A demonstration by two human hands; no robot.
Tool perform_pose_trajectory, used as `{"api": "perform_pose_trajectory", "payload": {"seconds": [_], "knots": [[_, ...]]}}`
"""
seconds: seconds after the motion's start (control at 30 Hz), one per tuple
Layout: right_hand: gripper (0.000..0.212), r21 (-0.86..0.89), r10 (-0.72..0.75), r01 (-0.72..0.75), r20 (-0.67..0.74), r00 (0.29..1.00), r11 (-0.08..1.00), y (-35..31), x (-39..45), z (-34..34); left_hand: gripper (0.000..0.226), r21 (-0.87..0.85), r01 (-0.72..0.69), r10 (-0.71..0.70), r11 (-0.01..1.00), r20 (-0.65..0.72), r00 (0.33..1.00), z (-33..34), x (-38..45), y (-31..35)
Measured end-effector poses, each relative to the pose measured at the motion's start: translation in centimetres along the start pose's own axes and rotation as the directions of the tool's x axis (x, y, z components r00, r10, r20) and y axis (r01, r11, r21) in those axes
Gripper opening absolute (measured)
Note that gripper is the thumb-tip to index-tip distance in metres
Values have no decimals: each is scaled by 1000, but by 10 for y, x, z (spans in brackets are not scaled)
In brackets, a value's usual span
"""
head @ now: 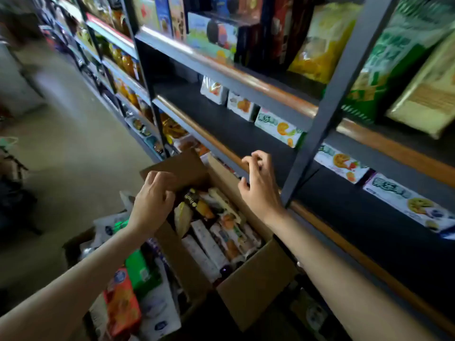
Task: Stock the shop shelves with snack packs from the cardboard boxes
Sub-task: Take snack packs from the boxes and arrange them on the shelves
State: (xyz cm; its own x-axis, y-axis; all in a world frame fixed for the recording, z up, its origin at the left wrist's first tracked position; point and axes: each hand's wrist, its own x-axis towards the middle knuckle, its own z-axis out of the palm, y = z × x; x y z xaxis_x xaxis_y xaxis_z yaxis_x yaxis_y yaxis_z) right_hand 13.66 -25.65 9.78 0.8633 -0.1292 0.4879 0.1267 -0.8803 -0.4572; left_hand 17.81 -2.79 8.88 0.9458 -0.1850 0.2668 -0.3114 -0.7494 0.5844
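While my left hand [154, 193] pinches a dark pack [190, 198] in the box [256, 286], I see my right hand [258, 185] hovering, fingers loosely curled, holding nothing, near the shelf [221, 124].

Your dark shelf [246, 134] carries a row of white biscuit packs [279, 127] along its back edge; the front strip lies bare.

Dark shelf [246, 129] lies open in front (packs [278, 127] line its back).
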Motion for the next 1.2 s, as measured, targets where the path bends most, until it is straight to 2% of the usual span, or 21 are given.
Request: {"api": "perform_pose_trajectory", "payload": {"seconds": [0.07, 0.13, 0.2, 0.27, 0.37, 0.5, 0.6, 0.77, 0.87, 0.93, 1.0, 1.07, 1.13, 1.2], "knots": [[36, -27, 117, -114, 227, 967, 993, 6, -22, 43, 29, 36, 85, -87, 996, 69, 994, 2, -13, -36], [36, -106, 266, -245, 467, 843, 964, 19, -44, 79, 27, 72, 136, -147, 988, 189, 971, 10, -18, -62], [35, -147, 370, -358, 606, 705, 922, 42, -60, 111, 25, 128, 170, -206, 977, 364, 908, 23, -17, -78], [38, -244, 470, -426, 666, 579, 871, 67, -72, 136, 25, 174, 164, -232, 971, 512, 827, 39, -13, -89], [49, -399, 596, -480, 705, 384, 781, 104, -81, 164, 25, 203, 157, -248, 967, 590, 768, 66, 0, -97], [65, -485, 655, -486, 702, 279, 727, 142, -81, 202, 25, 215, 147, -252, 965, 623, 741, 109, 27, -101], [70, -530, 707, -546, 684, 177, 649, 157, -84, 224, 28, 217, 167, -270, 962, 646, 714, 137, 39, -104], [82, -517, 780, -662, 602, 169, 543, 164, -102, 252, 28, 183, 157, -239, 970, 651, 720, 155, 33, -103], [72, -613, 806, -535, 526, 272, 581, 166, -104, 251, 24, 115, 140, -181, 983, 655, 733, 148, 23, -102], [70, -660, 810, -472, 506, 295, 584, 168, -100, 244, 21, 90, 113, -145, 989, 632, 761, 143, 18, -100], [71, -678, 822, -471, 517, 239, 564, 164, -96, 236, 20, 81, 90, -121, 993, 593, 796, 137, 16, -97], [71, -603, 816, -591, 549, 180, 536, 153, -90, 224, 19, 74, 85, -112, 994, 568, 815, 132, 14, -89], [69, -425, 786, -781, 603, 133, 458, 139, -83, 206, 18, 60, 64, -86, 996, 546, 833, 127, 11, -79], [76, -232, 731, -916, 676, 91, 328, 122, -79, 181, 19, 28, 42, -51, 999, 527, 848, 121, 4, -64]]}}
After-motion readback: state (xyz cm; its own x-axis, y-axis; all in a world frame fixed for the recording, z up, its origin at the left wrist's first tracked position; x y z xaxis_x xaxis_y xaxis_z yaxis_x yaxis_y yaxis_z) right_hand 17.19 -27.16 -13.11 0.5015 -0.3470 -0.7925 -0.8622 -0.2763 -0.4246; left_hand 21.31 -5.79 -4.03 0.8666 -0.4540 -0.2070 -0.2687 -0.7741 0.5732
